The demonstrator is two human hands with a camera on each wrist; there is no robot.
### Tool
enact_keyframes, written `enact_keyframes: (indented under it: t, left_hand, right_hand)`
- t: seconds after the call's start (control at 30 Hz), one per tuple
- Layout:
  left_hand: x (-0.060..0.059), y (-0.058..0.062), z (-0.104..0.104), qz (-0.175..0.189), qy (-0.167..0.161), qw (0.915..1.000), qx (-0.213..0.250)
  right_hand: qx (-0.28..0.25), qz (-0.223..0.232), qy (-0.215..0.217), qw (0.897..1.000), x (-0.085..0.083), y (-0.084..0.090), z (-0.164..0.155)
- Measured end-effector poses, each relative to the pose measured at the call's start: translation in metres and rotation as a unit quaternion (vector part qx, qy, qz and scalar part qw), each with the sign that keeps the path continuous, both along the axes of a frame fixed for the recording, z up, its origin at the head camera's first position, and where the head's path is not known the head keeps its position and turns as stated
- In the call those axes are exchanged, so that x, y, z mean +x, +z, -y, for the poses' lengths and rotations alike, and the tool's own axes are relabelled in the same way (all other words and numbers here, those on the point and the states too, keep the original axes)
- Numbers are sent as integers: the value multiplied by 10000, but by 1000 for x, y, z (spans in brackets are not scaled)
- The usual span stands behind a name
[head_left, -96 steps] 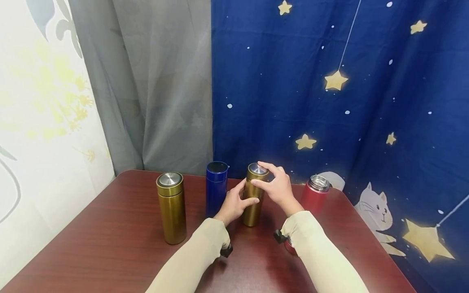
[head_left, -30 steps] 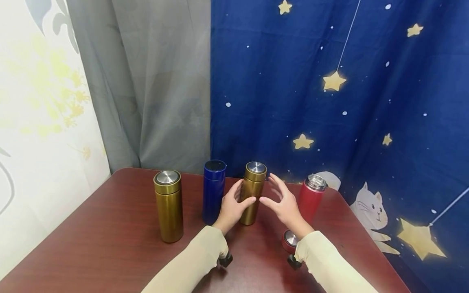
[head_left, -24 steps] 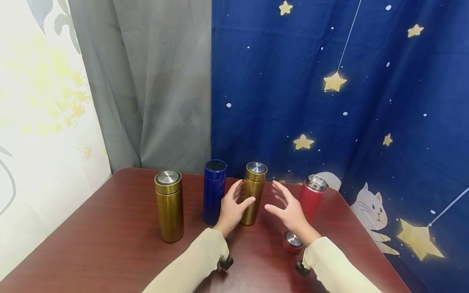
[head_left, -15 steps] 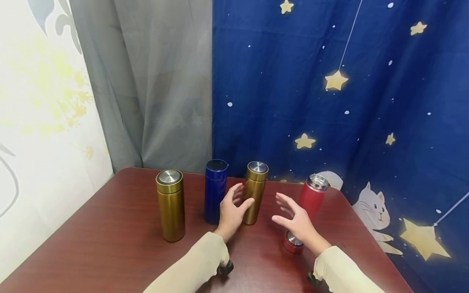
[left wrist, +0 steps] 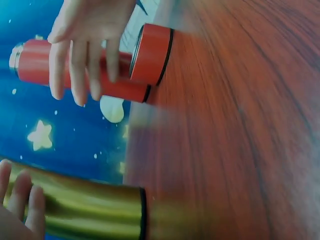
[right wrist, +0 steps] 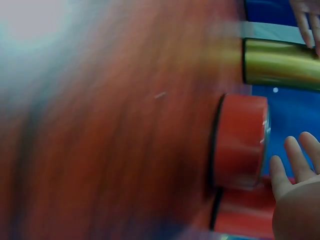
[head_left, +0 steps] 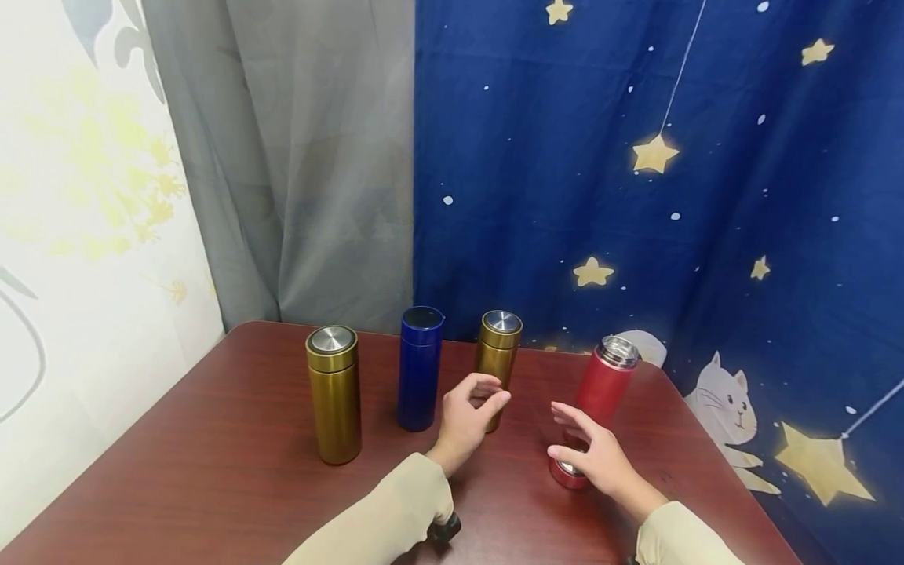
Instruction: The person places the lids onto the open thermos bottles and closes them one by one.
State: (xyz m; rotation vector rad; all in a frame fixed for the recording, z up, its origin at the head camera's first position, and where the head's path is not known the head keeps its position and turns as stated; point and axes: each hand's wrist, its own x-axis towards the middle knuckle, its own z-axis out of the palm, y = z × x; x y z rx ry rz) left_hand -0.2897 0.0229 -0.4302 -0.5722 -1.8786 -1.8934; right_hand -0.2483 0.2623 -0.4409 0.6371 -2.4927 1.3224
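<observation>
Two gold bottles, a blue one and a red one stand on the dark red table (head_left: 212, 471). My left hand (head_left: 487, 396) hovers just in front of the middle gold bottle (head_left: 500, 349), fingers loosely curled, holding nothing. The left wrist view shows its fingers (left wrist: 20, 197) beside that gold bottle (left wrist: 85, 210). My right hand (head_left: 572, 435) is open with spread fingers just above the red lid (head_left: 567, 474), which lies on the table in front of the uncapped red bottle (head_left: 603, 380). In the right wrist view the red lid (right wrist: 240, 140) lies close to my fingers (right wrist: 295, 170).
A second gold bottle (head_left: 333, 392) stands at the left and a blue bottle (head_left: 420, 369) beside the middle one. Grey and star-patterned blue curtains hang right behind the table. The table's right edge is near the red bottle.
My left hand let go of the middle gold bottle and drew back with its fingers curling. My right hand left that bottle's cap, moved right and down, and now hovers over the red lid.
</observation>
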Motion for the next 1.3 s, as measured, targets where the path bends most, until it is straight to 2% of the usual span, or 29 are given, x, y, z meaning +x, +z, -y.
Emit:
enact_keyframes:
  t: [0.13,0.23,0.4,0.67,0.8,0.97,1.13,1.3]
  left_hand:
    - [0,4,-12,91,-693,9971,-303]
    - [-1,7,-23,120,-951,9939,-553]
    - [-2,17,-49,262,-1181,9889,-859]
    - [-5,36,-91,732,-1172,9848,-1052]
    - [-5,40,-106,1017,-1135,9808,-1218]
    - [-7,39,-114,1208,-1173,9753,-1432]
    - [-16,37,-115,1191,-1223,9681,-1833]
    - [-22,40,-119,960,-1230,9643,-2138]
  right_hand:
    - [168,92,-103,9998,5,-7,-9]
    - [351,111,-189,9991,8,-11,-14]
    - [582,175,-362,9975,11,-15,-18]
    - [835,24,-224,9963,11,-15,-21]
    - [877,-5,-141,9961,12,-16,-23]
    - [1024,56,22,9947,13,-19,-27]
    - [1277,104,248,9915,11,-20,-32]
    - [1415,218,438,9887,8,-18,-35]
